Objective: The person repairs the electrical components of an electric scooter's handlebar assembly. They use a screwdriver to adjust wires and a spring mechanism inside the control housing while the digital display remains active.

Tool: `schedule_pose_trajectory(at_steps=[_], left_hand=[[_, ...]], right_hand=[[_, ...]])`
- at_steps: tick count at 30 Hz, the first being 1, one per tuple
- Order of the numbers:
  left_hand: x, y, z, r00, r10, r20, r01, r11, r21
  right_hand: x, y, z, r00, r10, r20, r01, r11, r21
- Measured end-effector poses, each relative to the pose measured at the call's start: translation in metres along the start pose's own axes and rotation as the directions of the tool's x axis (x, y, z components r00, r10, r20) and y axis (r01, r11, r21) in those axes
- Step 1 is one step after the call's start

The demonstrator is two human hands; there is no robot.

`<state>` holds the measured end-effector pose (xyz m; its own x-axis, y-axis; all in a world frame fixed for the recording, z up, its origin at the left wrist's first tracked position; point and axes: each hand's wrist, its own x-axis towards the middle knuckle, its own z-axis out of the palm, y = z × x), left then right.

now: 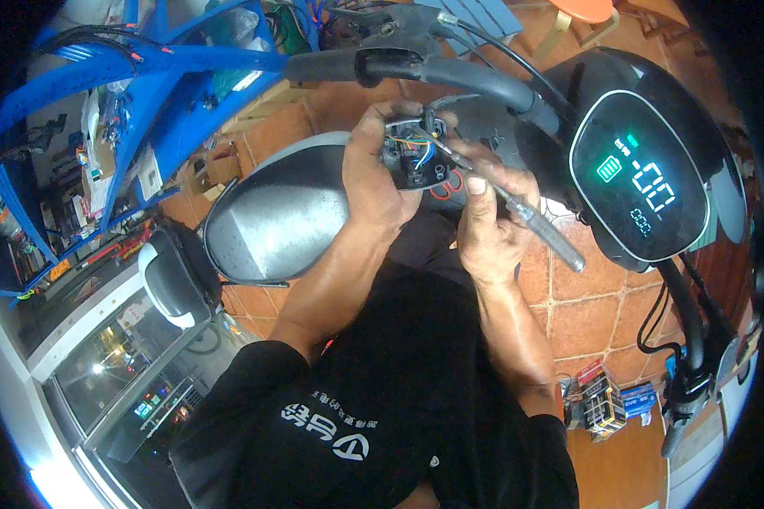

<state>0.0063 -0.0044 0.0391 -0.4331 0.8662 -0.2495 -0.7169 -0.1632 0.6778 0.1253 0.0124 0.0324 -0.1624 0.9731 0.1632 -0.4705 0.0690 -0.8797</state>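
Note:
My left hand [372, 174] is wrapped round an opened black switch housing [393, 174] in front of my chest. Thin coloured wires [425, 156], blue, yellow and orange among them, show inside it. With its grey handle pointing down to the right, a screwdriver [545, 233] is gripped in my right hand [494, 229]. Its slim shaft reaches into the housing among the wires; the exact spot its tip touches is too small to tell. Red looped handles [446, 184] show just below the housing, partly hidden.
A scooter's handlebar [450, 75] crosses beyond my hands. On the right is its lit display [641, 178], and to the left its black seat [276, 212] and a rear box [178, 276]. Blue shelving [157, 106] stands far left. Small boxes [603, 407] sit lower right.

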Motion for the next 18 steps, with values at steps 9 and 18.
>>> schedule_pose_trajectory(at_steps=[9,18], left_hand=[[0.005,-0.002,-0.007,0.999,-0.047,0.021,0.049,0.993,-0.106],[0.004,0.000,-0.003,0.999,-0.044,-0.017,0.044,0.999,-0.020]], right_hand=[[0.006,-0.009,0.008,0.939,-0.304,0.162,0.344,0.844,-0.410],[0.008,-0.011,0.007,0.942,-0.236,0.241,0.325,0.823,-0.467]])
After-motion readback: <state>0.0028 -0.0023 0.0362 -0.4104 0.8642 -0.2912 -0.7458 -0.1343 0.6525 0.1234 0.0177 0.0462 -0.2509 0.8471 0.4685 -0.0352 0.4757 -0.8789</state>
